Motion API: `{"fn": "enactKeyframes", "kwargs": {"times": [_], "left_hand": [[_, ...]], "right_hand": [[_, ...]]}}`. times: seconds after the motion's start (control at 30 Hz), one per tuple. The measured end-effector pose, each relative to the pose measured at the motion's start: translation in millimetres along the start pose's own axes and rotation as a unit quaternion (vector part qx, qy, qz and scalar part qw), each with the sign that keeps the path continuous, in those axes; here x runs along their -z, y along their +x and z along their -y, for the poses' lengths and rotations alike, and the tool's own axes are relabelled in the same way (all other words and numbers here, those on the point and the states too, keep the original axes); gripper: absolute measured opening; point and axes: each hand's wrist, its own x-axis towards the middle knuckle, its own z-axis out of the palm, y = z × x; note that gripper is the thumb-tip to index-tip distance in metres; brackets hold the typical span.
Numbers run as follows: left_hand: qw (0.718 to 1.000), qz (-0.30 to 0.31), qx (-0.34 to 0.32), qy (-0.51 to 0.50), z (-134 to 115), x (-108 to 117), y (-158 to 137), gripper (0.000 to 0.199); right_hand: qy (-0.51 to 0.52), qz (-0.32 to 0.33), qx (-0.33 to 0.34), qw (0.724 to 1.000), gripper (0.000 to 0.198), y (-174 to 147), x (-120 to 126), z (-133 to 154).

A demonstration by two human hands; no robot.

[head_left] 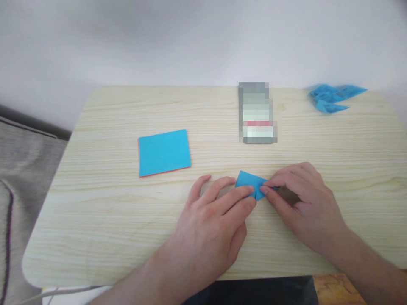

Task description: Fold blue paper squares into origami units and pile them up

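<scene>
A small folded piece of blue paper (pixel 249 181) lies on the table between my two hands. My left hand (pixel 216 212) has its fingers spread, and two fingertips press on the paper's near side. The left thumb is bent down, off the paper. With thumb and index finger, my right hand (pixel 305 199) pinches the paper's narrow right end. A thin tip of that end shows past the pinch; the rest is covered by the fingers.
On the light wood-grain table (pixel 104 220), a stack of blue paper (pixel 164 153) with reddish edges lies at left. A pixelated phone-like object (pixel 257 112) lies farther back. Folded blue paper pieces (pixel 333 98) with pointed ends lie at back right. A white wall (pixel 159 46) stands behind.
</scene>
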Motion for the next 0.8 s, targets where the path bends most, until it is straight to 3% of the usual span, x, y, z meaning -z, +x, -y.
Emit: {"fn": "enactKeyframes", "kwargs": {"times": [0.23, 0.8], "left_hand": [[1.0, 0.0, -0.003, 0.002, -0.1, -0.4, -0.7, 0.045], [0.999, 0.007, -0.015, 0.047, -1.2, 0.0, -3.1, 0.042]], "right_hand": [[0.003, -0.006, -0.008, 1.0, 0.005, 0.4, -0.4, 1.5], [0.012, -0.006, -0.019, 1.0, 0.006, 0.4, 0.9, 2.3]]}}
